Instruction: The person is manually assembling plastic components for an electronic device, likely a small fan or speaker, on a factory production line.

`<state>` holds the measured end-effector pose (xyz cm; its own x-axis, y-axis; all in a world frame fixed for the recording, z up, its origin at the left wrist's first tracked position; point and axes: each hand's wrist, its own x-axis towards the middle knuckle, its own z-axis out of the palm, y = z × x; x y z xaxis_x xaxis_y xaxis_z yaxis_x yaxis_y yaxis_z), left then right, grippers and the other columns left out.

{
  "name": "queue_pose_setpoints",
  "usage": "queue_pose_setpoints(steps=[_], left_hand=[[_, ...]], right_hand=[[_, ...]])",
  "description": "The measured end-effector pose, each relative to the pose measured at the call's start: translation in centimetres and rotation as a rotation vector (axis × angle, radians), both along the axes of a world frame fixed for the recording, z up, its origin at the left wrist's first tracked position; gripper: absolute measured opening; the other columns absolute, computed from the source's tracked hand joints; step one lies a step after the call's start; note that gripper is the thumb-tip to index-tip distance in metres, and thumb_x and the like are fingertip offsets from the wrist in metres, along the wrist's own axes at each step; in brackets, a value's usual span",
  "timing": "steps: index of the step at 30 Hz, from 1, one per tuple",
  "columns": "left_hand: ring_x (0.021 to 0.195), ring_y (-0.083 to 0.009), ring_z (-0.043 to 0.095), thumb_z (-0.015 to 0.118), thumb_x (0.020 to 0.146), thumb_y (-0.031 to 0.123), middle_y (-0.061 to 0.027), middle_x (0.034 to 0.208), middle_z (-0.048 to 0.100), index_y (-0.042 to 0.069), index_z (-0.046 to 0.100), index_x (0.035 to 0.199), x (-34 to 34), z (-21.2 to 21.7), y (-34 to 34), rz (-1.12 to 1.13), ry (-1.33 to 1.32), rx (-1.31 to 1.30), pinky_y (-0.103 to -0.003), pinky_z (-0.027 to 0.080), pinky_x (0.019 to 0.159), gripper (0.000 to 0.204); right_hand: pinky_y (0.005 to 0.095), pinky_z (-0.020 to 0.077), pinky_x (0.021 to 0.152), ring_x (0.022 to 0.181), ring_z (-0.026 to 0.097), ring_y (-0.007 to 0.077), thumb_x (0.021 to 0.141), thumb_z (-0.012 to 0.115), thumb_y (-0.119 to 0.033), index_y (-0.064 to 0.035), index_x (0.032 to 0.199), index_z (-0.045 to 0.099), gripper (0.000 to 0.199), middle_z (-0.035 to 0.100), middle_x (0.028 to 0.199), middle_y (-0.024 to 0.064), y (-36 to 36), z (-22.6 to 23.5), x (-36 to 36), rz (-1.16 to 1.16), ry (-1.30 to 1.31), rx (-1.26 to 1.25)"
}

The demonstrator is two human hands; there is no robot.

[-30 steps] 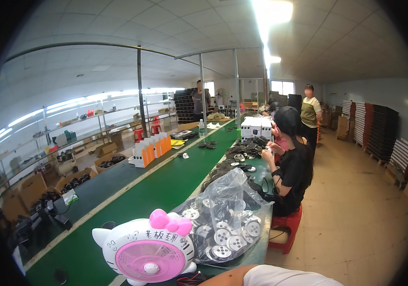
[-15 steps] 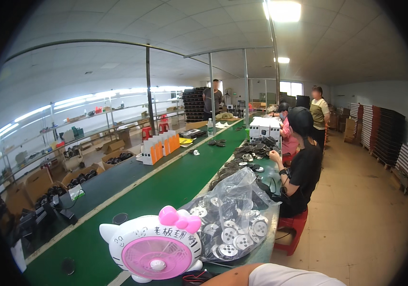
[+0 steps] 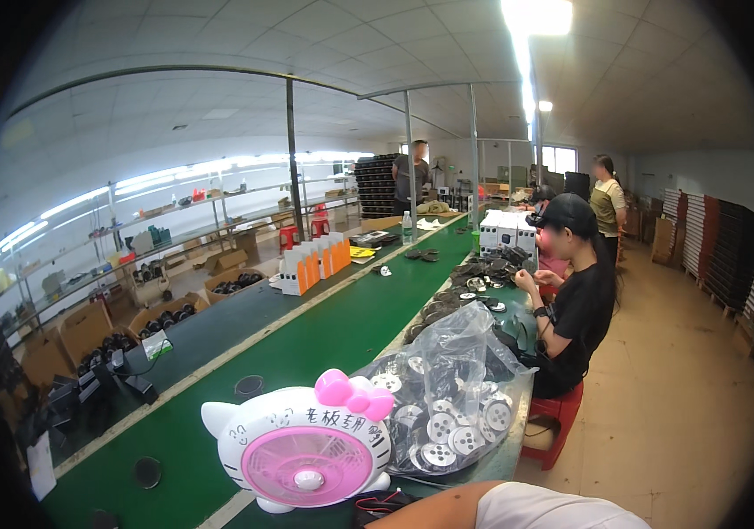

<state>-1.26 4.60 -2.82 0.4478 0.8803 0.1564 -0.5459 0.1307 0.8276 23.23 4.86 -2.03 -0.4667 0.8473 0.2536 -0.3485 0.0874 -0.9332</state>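
Neither of the wearer's hands shows in the head view, so I cannot tell whether either grip is wide, narrow or holding anything. Only a bare forearm [image 3: 447,507] with a white sleeve [image 3: 553,510] enters along the lower edge.

Nearest to that forearm stands a small desk fan [image 3: 302,450], white, shaped like a cat's head with a pink bow on top and a pink round grille. It sits upright at the near end of the worktop [image 3: 324,339], which is long and green and runs away toward the far wall. Just beside the fan on its right, touching or nearly so, lies a clear plastic bag [image 3: 452,388] filled with round white and grey parts. A black and red cable end [image 3: 379,504] lies below the fan, close to the forearm.

Farther along the right edge of the worktop, a seated person in a black top and cap [image 3: 575,309] works on a red stool [image 3: 558,421], hands over a spread of dark round parts [image 3: 474,282]. 2 more people stand at the far end. White and orange boxes [image 3: 311,264] stand in a row on the left side of the worktop, well apart from the fan.
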Motion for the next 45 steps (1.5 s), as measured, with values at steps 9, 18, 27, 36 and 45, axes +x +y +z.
queue_pose_setpoints(steps=[9,18,27,36,45], left_hand=[[0.124,-0.0358,0.06,0.053,0.105,0.02,-0.0193,0.141,0.051,0.001,0.039,0.148,2.3,4.2,-0.9,-0.126,-0.333,-0.281,-0.046,0.051,0.106,0.049],[0.122,-0.0263,0.06,0.075,0.092,0.013,-0.0174,0.145,0.045,-0.005,0.05,0.14,2.8,2.4,-2.8,0.356,0.268,0.359,-0.037,0.053,0.102,0.057],[0.125,-0.0278,0.059,0.07,0.096,0.036,-0.0193,0.146,0.048,-0.007,0.034,0.151,0.6,4.6,-3.5,0.087,0.114,0.144,-0.041,0.056,0.099,0.079],[0.119,-0.0329,0.064,0.054,0.105,0.038,-0.0194,0.13,0.059,-0.012,0.039,0.147,0.0,3.5,-2.7,-0.095,-0.094,0.0,-0.045,0.056,0.097,0.067],[0.113,-0.0194,0.062,0.055,0.105,0.016,-0.0136,0.125,0.062,-0.004,0.049,0.141,0.5,3.1,-2.3,0.138,0.097,0.05,-0.034,0.05,0.1,0.042]], right_hand=[[0.0314,0.0516,0.091,0.11,0.059,0.0171,0.094,0.073,-0.035,-0.0075,0.147,0.038,0.069,0.051,0.131,0.0057,0.6,1.8,1.3,0.05,0.049,0.105],[0.0449,0.0378,0.118,0.14,0.045,0.0242,0.066,0.098,-0.019,-0.0093,0.158,0.027,0.116,0.012,0.169,0.0068,-0.5,3.0,2.0,0.225,0.073,-0.072],[0.0477,0.0363,0.119,0.144,0.042,0.032,0.073,0.094,-0.024,-0.0059,0.157,0.024,0.111,0.021,0.165,0.0101,-1.6,3.5,0.2,0.323,0.153,-0.216],[0.0458,0.0387,0.117,0.14,0.047,0.0296,0.072,0.095,-0.026,-0.0058,0.157,0.025,0.112,0.027,0.161,0.0108,-2.0,3.5,0.0,0.256,0.124,-0.179],[0.0449,0.0409,0.116,0.137,0.05,0.0287,0.071,0.096,-0.024,-0.0061,0.156,0.025,0.113,0.044,0.148,0.0133,-2.1,3.4,0.0,0.207,0.025,-0.235]])
